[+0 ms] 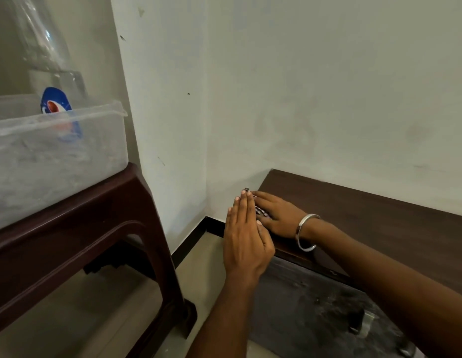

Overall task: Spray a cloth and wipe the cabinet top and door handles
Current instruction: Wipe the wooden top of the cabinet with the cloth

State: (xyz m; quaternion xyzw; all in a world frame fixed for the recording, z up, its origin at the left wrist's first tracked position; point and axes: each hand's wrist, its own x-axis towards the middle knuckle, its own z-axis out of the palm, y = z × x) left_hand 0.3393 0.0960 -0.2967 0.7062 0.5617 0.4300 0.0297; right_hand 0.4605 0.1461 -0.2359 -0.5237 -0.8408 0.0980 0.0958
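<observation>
Peeking cloth (261, 211) beneath flat right hand (277, 215) fingers (263, 197), cabinet-top (366, 210) corner.

Dim, flat light — soft focus (edges bowed) throughout.

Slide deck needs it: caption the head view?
Right hand presses cloth on cabinet top; left hand alongside.

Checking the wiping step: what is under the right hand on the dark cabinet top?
A patterned cloth shows between the fingers of the right hand, pressed flat on the dark wooden cabinet top. Most of the cloth is covered.
</observation>
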